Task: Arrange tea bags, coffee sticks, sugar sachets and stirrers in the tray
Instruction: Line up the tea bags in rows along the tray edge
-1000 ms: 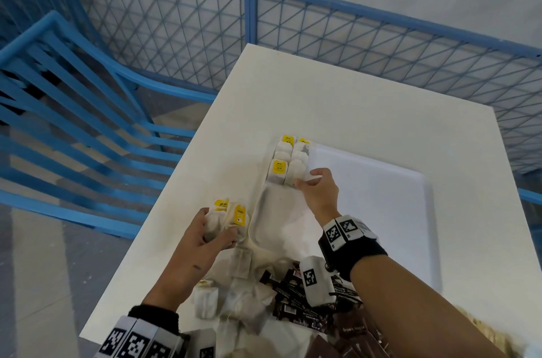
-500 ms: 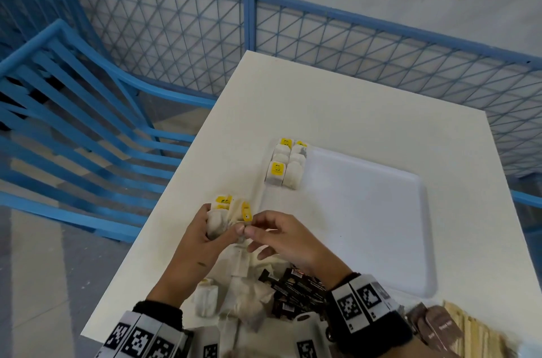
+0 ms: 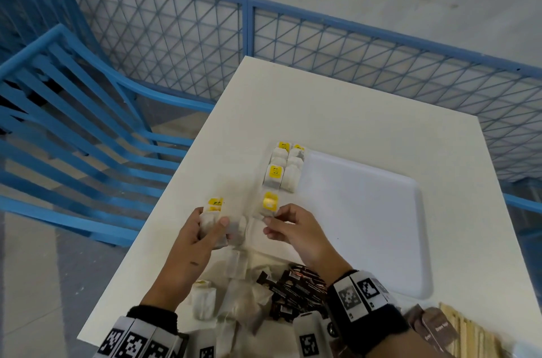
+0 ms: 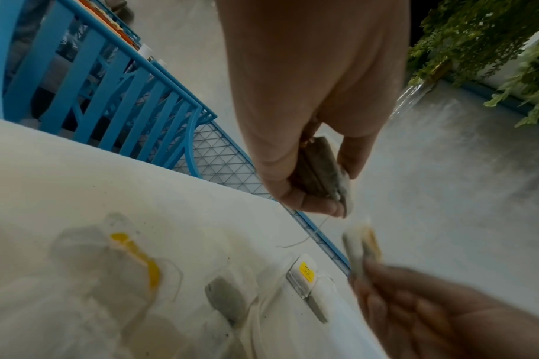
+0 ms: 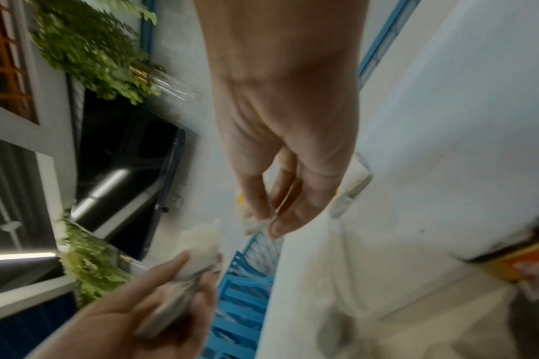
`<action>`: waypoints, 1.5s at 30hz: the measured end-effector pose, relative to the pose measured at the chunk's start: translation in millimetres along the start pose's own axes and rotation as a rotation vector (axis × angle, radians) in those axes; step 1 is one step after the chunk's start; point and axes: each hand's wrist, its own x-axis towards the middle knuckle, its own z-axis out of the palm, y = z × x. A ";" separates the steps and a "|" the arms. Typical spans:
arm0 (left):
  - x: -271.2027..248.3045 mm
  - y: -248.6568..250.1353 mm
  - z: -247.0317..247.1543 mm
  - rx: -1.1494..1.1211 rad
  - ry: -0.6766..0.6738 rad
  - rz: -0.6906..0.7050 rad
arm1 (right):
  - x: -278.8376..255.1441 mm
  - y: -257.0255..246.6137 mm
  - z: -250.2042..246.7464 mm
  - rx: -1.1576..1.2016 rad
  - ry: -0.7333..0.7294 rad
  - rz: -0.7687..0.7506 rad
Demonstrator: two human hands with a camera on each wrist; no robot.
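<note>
Comparing with half a second ago, one tea bag (image 3: 268,206) has been drawn from the stack of tea bags (image 3: 215,221) and is pinched by the right hand (image 3: 296,233) over the tray (image 3: 366,220)'s near-left corner — short of the placed rows (image 3: 283,168) at the far left. The stack is clasped by the left hand (image 3: 195,240)'s curled fingers. Placement is judged next. Bags are soft, papery pouches with glossy yellow tags — the tray is smooth, white and shallow-rimmed.
</note>
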 end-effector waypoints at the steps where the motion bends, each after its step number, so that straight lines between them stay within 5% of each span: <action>1: -0.3 -0.3 -1.0 -0.001 0.008 -0.003 | 5.6 1.5 -3.5 0.014 0.060 0.012; 9: -2.0 -1.4 -5.5 0.019 0.040 -0.014 | 55.9 10.0 -15.4 -0.206 0.325 -0.005; 31: 1.6 -1.6 -3.7 0.010 0.020 -0.045 | 99.8 20.5 -7.5 -0.476 0.408 -0.073; 37: 1.7 1.0 -1.4 -0.087 -0.031 -0.088 | 78.5 12.8 1.0 -0.510 0.334 -0.120; 42: 3.8 2.3 -4.5 -0.210 -0.066 -0.121 | 39.0 -3.7 20.6 -0.485 0.069 -0.140; 45: 2.7 3.1 -1.1 -0.175 -0.069 -0.086 | 15.3 -10.5 30.0 -0.277 -0.128 -0.041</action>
